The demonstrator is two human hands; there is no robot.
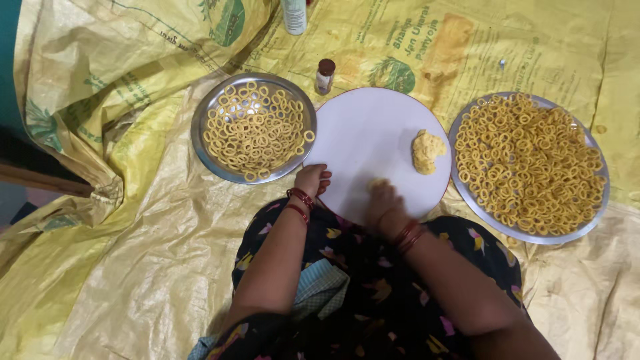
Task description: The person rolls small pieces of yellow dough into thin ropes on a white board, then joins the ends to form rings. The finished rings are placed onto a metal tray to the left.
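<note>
My right hand (pixel 385 200) lies palm down on the near part of the round white board (pixel 373 133), with a small piece of pale yellow dough (pixel 377 182) showing at the fingertips. My fingers are together and flat over it, pressing rather than pinching. My left hand (pixel 312 179) rests on the board's near-left edge with its fingers curled in; I cannot tell whether they hold anything.

I judge this dough soft, light and a little oily: it should give under the lightest pressure, stretch thin and tear if pulled. I would handle it under the flat of the fingers, not by its ends, and lift it with fingertips from beneath along its length. Too little of it shows past my hand to tell its long axis or which way it points.

The larger lump of yellow dough (pixel 427 151) sits on the board's right side, rough and crumbly-looking, well apart from my hand.

A round steel plate of yellow dough rings (pixel 253 127) touches the board on the left, and a larger steel plate heaped with the same rings (pixel 530 167) lies just beside it on the right. A small brown-capped bottle (pixel 325 76) stands beyond the board, all on yellow woven plastic sheeting (pixel 133 253) over the floor.
</note>
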